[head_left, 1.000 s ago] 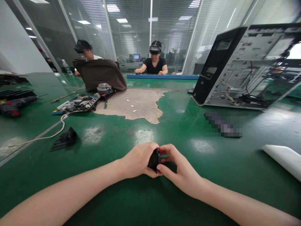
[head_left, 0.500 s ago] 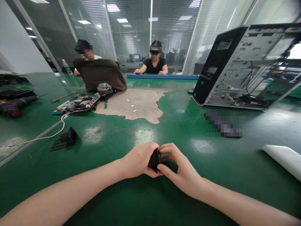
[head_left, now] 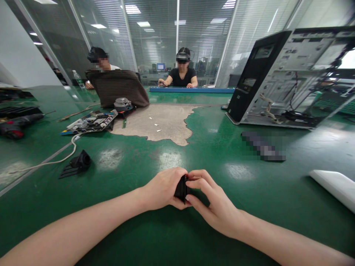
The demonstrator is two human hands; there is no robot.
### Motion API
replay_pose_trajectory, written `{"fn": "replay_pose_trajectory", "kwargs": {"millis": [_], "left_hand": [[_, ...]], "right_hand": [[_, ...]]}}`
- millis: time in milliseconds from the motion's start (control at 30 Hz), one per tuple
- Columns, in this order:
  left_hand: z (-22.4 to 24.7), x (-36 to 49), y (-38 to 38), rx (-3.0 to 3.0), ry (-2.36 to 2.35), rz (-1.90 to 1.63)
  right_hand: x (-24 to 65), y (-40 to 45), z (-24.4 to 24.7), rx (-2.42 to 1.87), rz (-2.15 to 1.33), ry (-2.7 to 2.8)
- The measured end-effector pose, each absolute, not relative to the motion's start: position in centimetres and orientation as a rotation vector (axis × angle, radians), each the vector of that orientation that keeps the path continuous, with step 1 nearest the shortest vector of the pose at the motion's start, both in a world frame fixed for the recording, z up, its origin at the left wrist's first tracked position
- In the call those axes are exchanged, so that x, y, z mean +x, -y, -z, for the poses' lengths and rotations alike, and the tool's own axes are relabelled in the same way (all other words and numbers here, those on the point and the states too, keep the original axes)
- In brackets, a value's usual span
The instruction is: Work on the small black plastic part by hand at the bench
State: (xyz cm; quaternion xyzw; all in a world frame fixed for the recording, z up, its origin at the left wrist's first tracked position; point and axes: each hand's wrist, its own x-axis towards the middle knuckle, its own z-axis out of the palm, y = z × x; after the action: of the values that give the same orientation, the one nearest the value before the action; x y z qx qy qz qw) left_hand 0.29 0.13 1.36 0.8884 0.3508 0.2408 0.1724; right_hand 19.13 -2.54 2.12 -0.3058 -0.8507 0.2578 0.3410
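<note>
A small black plastic part (head_left: 181,189) is held just above or on the green tabletop, in front of me. My left hand (head_left: 163,188) is closed around it from the left, covering most of it. From the right, the thumb and fingertips of my right hand (head_left: 213,201) pinch its right-hand edge. Its far side and its exact kind are hidden by my fingers. Farther left on the table lies a black plastic duct-like piece (head_left: 77,162) with slats, touched by neither hand.
An opened computer case (head_left: 257,77) stands at right, beside a blurred dark flat object (head_left: 263,147) and a white panel (head_left: 332,186). At left are a circuit board (head_left: 91,123), a white cable (head_left: 73,149) and a power drill (head_left: 20,123). Two people sit across the table.
My right fingers have shifted slightly on the black part's edge, their tips closing a little over it. My left hand keeps its place. The co-worker opposite has raised one hand slightly.
</note>
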Motion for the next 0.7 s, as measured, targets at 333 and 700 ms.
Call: {"fn": "replay_pose_trajectory", "kwargs": {"millis": [333,700], "left_hand": [[-1.16,0.20,-0.19,2.574,-1.024,-0.684],[-1.25,0.30,-0.09,2.547,-0.992,-0.698]], "right_hand": [[18.68,2.09,-1.61,-0.913,-0.973,2.063],[18.87,2.36,-2.00,-0.839,-0.740,2.094]]}}
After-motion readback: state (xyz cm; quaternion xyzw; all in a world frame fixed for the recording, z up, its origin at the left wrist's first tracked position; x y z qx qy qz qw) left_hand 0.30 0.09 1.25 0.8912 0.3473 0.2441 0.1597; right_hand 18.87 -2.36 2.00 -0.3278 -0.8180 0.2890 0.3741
